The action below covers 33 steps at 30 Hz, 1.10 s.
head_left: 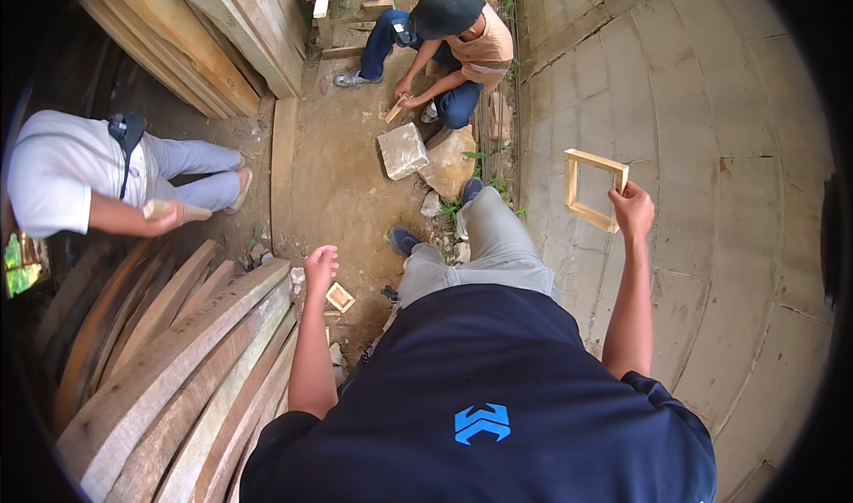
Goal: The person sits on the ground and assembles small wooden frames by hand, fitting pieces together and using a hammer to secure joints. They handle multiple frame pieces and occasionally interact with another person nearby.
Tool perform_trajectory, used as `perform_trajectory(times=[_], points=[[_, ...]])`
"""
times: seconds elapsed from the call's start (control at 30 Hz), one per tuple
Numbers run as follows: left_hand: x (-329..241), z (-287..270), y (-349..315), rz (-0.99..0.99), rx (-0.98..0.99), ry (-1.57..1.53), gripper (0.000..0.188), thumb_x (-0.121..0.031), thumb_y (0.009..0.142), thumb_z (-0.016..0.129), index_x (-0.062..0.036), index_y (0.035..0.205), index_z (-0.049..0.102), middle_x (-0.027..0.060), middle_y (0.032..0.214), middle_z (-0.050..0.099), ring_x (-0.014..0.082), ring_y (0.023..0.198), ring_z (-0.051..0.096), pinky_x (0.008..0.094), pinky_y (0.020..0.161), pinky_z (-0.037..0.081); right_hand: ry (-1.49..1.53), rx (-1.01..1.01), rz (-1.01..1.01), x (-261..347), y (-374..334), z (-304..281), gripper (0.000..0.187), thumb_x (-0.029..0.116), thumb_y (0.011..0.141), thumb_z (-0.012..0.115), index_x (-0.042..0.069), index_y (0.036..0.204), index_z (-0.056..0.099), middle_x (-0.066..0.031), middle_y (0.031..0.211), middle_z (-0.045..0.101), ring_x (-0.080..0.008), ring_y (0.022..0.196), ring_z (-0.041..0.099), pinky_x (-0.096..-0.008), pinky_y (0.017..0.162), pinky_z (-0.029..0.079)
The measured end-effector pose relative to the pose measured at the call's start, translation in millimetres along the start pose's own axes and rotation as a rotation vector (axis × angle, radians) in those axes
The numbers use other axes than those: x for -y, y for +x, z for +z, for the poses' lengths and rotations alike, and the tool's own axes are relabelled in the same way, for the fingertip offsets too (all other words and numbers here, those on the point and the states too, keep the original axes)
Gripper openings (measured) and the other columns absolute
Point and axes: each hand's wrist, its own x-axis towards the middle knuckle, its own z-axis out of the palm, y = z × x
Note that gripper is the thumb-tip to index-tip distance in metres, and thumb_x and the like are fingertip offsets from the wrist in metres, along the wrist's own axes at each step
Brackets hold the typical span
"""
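My right hand (632, 208) is raised on the right, its fingers closed on one corner of a small square wooden frame (583, 213). The frame is held upright in front of the block wall, and its middle is hollow. On the other side, my left hand (321, 268) is lifted with nothing seen in it, its fingers loosely bent and partly apart. Just beyond that hand, another small wooden frame (339, 297) lies on the dirt ground.
Long timber planks (213, 316) are stacked at lower left; more boards (204, 41) lean at upper left. A crouching person (462, 50) holds a wood piece by a stone block (402, 151). Another person (89, 174) stands left holding wood. A block wall (729, 236) bounds the right.
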Motion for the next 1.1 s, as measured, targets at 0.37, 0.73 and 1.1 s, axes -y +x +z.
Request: perform_trajectory(times=[0.37, 0.73, 1.1], points=[[-59, 78, 37, 0.050, 0.179, 0.143, 0.021, -0.029, 0.098, 0.062, -0.0106, 0.106, 0.069, 0.0014, 0.092, 0.067, 0.0094, 0.067, 0.061, 0.0235, 0.054, 0.044, 0.002, 0.009, 0.011, -38, 13, -16, 0.035, 0.025, 0.073, 0.072, 0.012, 0.105, 0.076, -0.0088, 0.092, 0.075, -0.0272, 0.084, 0.072, -0.0370, 0.077, 0.055], [-86, 97, 45, -0.049, 0.116, 0.211, 0.020, -0.027, 0.097, 0.063, -0.0093, 0.103, 0.069, 0.0008, 0.090, 0.067, 0.0092, 0.066, 0.061, 0.0227, 0.050, 0.043, -0.026, -0.214, -0.194, -63, 170, -2, 0.044, 0.026, 0.083, 0.074, 0.016, 0.126, 0.067, -0.0113, 0.093, 0.075, -0.0295, 0.084, 0.072, -0.0426, 0.075, 0.057], [-175, 176, 60, -0.159, 0.092, 0.291, 0.019, -0.028, 0.096, 0.062, -0.0123, 0.104, 0.068, 0.0006, 0.092, 0.067, 0.0094, 0.066, 0.062, 0.0241, 0.052, 0.044, -0.064, -0.806, -0.616, -75, 318, -55, 0.047, 0.006, 0.088, 0.073, 0.010, 0.133, 0.061, -0.0057, 0.106, 0.072, -0.0230, 0.083, 0.065, -0.0363, 0.075, 0.055]])
